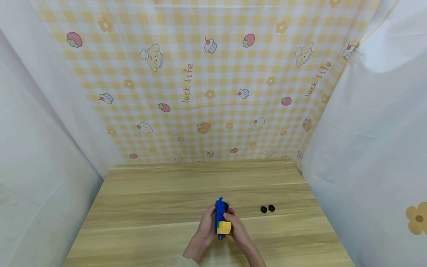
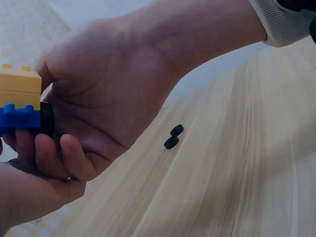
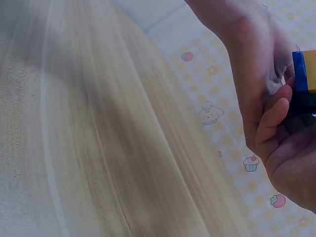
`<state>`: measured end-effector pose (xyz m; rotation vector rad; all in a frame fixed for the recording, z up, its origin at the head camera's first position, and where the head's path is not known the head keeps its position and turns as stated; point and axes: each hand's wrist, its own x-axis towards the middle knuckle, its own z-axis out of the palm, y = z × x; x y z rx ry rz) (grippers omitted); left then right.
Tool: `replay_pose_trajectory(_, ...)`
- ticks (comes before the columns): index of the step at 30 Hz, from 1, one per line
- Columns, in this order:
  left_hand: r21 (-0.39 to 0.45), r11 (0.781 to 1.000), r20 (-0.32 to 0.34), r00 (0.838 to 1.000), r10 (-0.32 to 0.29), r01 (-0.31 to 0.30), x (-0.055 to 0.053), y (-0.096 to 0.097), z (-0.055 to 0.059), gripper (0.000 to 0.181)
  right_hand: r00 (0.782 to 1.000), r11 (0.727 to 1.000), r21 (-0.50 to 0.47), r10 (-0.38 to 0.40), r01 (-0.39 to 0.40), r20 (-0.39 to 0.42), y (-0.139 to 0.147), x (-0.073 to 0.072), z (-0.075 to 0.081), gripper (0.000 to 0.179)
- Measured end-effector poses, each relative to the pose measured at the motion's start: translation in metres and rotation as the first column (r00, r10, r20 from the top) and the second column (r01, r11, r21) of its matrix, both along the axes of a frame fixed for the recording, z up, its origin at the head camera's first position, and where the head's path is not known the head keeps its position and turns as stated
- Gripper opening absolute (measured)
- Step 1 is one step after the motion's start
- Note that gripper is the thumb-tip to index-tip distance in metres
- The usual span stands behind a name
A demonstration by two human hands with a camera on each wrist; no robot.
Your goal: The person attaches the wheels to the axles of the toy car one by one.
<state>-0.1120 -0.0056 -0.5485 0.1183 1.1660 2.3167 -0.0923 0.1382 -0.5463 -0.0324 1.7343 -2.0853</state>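
- One blue toy (image 1: 219,215) is gripped by the left hand (image 1: 207,225) and the right hand (image 1: 237,227), over the tabletop (image 1: 150,207)!
- Yellow block (image 1: 224,228) carried at its near end.
- Two black wheels (image 1: 264,209) are spotted side by side, off right.

Yellow-checked cloth (image 1: 213,81), apparently wooden table (image 1: 156,207)

Your left sleeve (image 1: 190,262) shows a pale cream edge. In the left wrist view, you wear a light beige, finely ribbed cuff (image 2: 282,23), with a black piece (image 2: 295,4) beside it, cropped beyond recognition.
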Motion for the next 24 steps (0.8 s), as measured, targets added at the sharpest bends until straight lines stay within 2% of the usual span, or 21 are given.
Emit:
replay_pose_trajectory(4,-0.015,0.999,-0.016,0.999,0.036,-0.036,0.001,0.003,0.002,0.050,1.000,1.000,0.021,0.010,-0.010,0.000,-0.001,0.001,-0.001,0.060)
replay_pose_trajectory(11,-0.110,0.983,0.021,0.988,0.153,-0.150,0.008,0.007,0.005,0.044,0.996,0.983,0.179,0.048,-0.034,-0.070,-0.002,0.003,0.000,0.058)
replay_pose_trajectory(14,-0.138,0.968,0.056,0.974,0.218,-0.209,0.009,0.009,0.003,0.041,0.991,0.970,0.240,0.063,-0.033,-0.117,-0.002,0.006,0.001,0.055)
replay_pose_trajectory(17,-0.178,0.947,0.078,0.956,0.284,-0.267,0.009,0.011,0.002,0.038,0.989,0.968,0.249,0.062,-0.027,-0.134,-0.004,0.009,0.002,0.059)
replay_pose_trajectory(21,-0.199,0.924,0.079,0.935,0.347,-0.326,0.009,0.013,0.003,0.038,0.995,0.972,0.231,-0.011,0.033,-0.099,-0.004,0.011,-0.001,0.060)
replay_pose_trajectory(24,-0.163,0.917,0.094,0.920,0.381,-0.364,0.008,0.012,0.004,0.044,0.996,0.971,0.230,-0.054,0.068,-0.067,-0.002,0.010,-0.005,0.060)
